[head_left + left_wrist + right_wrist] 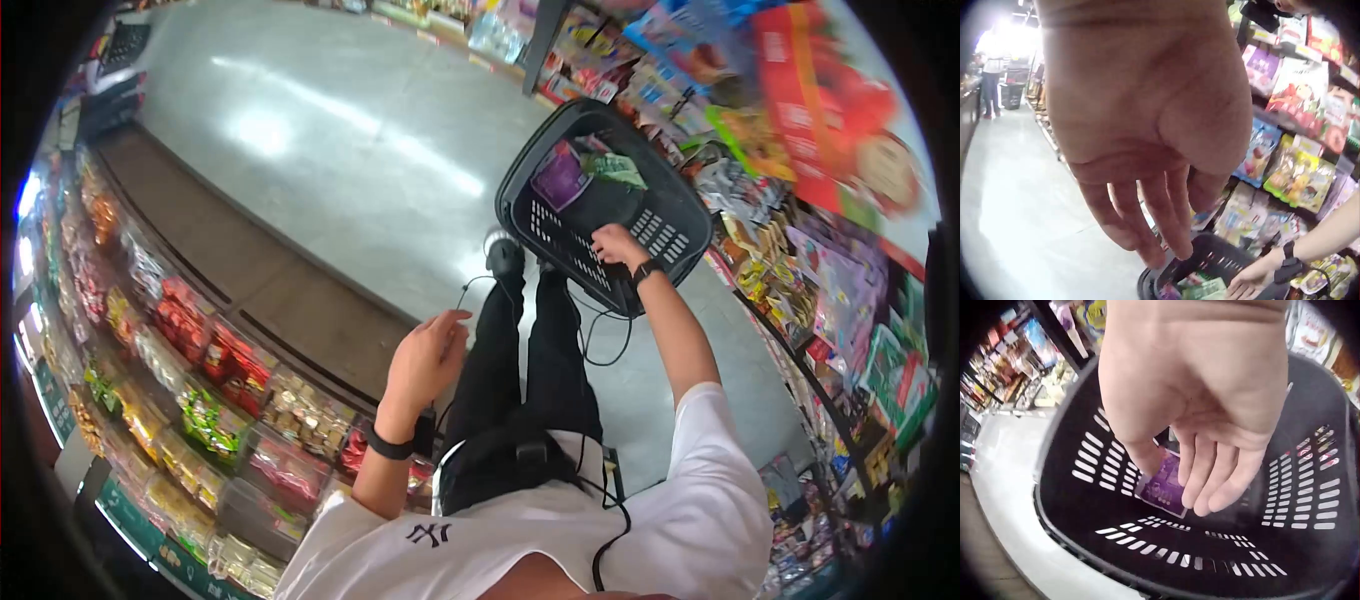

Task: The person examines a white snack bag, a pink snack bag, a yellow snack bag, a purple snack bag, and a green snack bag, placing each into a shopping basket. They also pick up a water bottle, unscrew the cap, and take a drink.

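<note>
A black basket (690, 215) with slotted sides stands by the right-hand shelves. Inside it lie a purple packet (562, 178) and a green packet (615, 169). My right hand (618, 245) is over the basket's near side, its fingers loosely bent around nothing. In the right wrist view that hand (1194, 412) partly covers the purple packet (1165, 487); whether they touch I cannot tell. My left hand (428, 360) hangs in the air left of my legs, holding nothing. In the left wrist view its fingers (1166, 219) point down, relaxed.
Shelves of bagged snacks (830, 120) rise on the right. Bins of wrapped sweets (215, 350) line the left. Grey floor (350, 130) runs between them. A cable (628, 345) hangs near my legs. Far down the aisle a person (991, 84) stands beside a dark basket (1011, 95).
</note>
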`<state>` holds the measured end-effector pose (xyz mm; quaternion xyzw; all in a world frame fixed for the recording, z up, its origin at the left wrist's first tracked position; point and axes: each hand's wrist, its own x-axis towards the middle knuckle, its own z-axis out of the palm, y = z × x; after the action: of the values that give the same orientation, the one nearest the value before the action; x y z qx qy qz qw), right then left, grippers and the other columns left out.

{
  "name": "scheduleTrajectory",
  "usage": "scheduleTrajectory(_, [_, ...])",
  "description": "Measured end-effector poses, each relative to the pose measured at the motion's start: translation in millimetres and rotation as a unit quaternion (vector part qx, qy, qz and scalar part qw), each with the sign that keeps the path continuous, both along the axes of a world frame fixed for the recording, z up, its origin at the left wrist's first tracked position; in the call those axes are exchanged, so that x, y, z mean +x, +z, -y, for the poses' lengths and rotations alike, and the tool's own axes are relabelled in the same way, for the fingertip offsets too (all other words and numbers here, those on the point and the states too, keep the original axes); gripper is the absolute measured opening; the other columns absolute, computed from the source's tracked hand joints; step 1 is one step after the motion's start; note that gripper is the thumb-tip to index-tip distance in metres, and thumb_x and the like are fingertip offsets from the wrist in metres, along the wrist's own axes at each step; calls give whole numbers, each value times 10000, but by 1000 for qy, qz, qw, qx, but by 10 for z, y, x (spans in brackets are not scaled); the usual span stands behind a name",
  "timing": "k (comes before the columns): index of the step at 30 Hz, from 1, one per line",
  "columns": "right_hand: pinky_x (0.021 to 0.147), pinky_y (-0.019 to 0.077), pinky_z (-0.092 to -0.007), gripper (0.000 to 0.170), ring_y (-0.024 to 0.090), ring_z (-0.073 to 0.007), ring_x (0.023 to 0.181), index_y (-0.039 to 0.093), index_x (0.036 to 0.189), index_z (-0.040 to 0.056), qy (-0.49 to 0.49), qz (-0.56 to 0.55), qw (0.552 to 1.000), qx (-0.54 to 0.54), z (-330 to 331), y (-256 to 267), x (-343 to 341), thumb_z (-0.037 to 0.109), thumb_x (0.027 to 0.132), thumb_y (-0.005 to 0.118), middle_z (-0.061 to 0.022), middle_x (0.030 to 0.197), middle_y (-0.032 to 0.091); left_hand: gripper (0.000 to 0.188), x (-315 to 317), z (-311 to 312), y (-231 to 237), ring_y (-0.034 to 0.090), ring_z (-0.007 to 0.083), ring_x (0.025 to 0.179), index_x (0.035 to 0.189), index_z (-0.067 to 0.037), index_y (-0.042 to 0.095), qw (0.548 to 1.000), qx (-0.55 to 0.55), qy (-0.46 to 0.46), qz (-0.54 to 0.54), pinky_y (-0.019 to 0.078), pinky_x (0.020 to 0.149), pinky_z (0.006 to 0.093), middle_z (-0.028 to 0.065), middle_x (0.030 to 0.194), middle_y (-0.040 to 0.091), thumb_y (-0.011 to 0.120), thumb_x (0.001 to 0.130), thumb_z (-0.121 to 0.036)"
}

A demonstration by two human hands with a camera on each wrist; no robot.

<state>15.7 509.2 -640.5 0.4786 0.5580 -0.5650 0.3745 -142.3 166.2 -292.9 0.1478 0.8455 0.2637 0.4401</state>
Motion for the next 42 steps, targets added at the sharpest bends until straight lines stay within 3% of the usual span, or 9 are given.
scheduleTrajectory(5, [737,605,-393,523,725,-265,917,645,1329,27,111,132,983,62,12,-1398,-240,406,968,650,-199,1185,699,252,418,577,-1081,705,407,969,1229,-38,668,989,-52,106,89,553,817,447,226,1023,725,629,1006,-148])
scheduleTrajectory(9, [1000,561,-458,896,606,-346,1299,394,1609,111,65,166,984,-11,6,-2343,-254,642,941,668,-151,1598,463,267,569,780,-1671,716,394,997,1246,-21,655,981,-86,128,120,557,839,438,226,1052,730,633,1009,-141])
scheduleTrajectory(12, [1038,542,-419,915,601,-340,1308,391,1617,134,-46,174,983,-14,101,-2950,-282,680,935,659,-158,1603,453,272,603,850,-1920,730,367,1013,1267,-10,645,972,-110,152,140,563,858,422,223,1087,734,614,1024,-128])
scheduleTrajectory(15, [997,540,-369,585,650,-253,1192,565,1461,117,-174,118,977,-24,191,-3673,-172,489,1018,656,-121,1399,627,273,625,889,-2004,749,323,1036,1296,0,635,970,-132,143,143,567,886,390,221,1117,738,580,1051,-108])
scheduleTrajectory(20, [872,549,-344,255,687,-185,991,658,1181,103,-239,33,971,11,285,-3206,-193,323,1054,639,-54,1083,711,270,516,686,-1560,750,321,1029,1291,3,637,983,-73,125,115,565,885,391,218,1103,742,577,1052,-106])
scheduleTrajectory(26, [594,488,-298,158,614,-151,759,646,1151,107,-140,-59,971,184,81,-1714,138,203,1026,635,-33,940,669,265,104,359,-370,751,302,1004,1280,6,643,998,1,49,42,564,859,379,219,1089,741,580,1052,-113])
scheduleTrajectory(33, [712,540,-332,262,691,-153,820,680,1209,-3,11,-214,924,316,70,1377,217,188,1034,645,-67,980,752,282,-251,463,844,734,343,937,1294,-46,641,991,78,38,-104,560,819,400,172,1064,754,574,1043,-156])
scheduleTrajectory(36, [811,547,-405,315,741,-300,922,681,1202,1,55,-222,908,352,259,2970,65,233,990,697,-167,1038,772,273,-247,350,1228,732,351,939,1287,-46,640,984,140,18,-113,559,823,417,166,1065,756,580,1048,-164])
scheduleTrajectory(42, [818,530,-296,270,689,-125,941,649,1265,-31,-155,-451,844,248,711,4570,278,132,1049,638,-74,1061,752,530,55,95,1570,711,345,1071,1467,-31,556,979,141,-125,-83,561,916,410,189,1198,739,569,1068,-380])
